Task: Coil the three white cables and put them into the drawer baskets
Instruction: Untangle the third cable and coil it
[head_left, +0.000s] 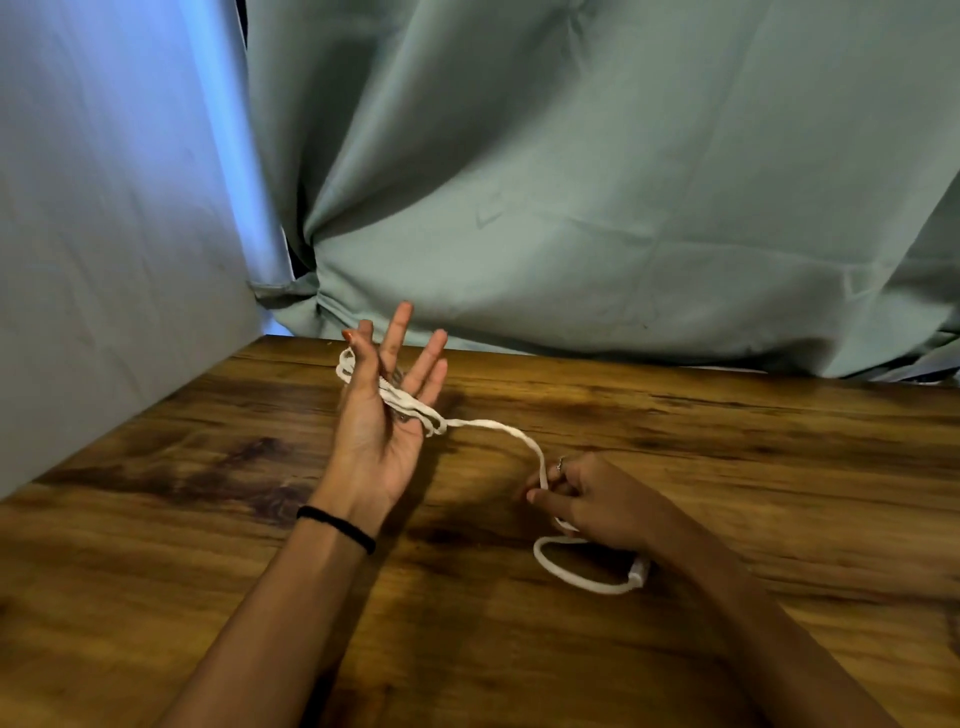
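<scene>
a: what lay nearest on the wooden table (519, 649)?

b: the loose tail of the white cable (491, 425). it made an open loop on the wood just near of the right hand (597, 499), and its white plug end (640, 571) rested on the table under the right wrist.

a: and that hand?

b: it sat low over the table, right of centre, fingers curled together and pinched on the cable between thumb and forefinger. a ring (560, 462) showed on one finger.

a: where did the cable run from there?

b: it rose out of the pinch, arched up and leftward, and reached the left hand (382, 431), which was farther off and to the left.

a: how was the left hand held?

b: raised, palm turned toward the wearer, fingers spread apart and straight. several turns of the cable were wrapped across the palm and round behind the thumb. a black band (336, 527) circled the wrist.

a: beyond that?

b: a grey-green curtain (597, 182) hung behind the table's far edge, and a paler panel (104, 234) stood along the left side.
</scene>
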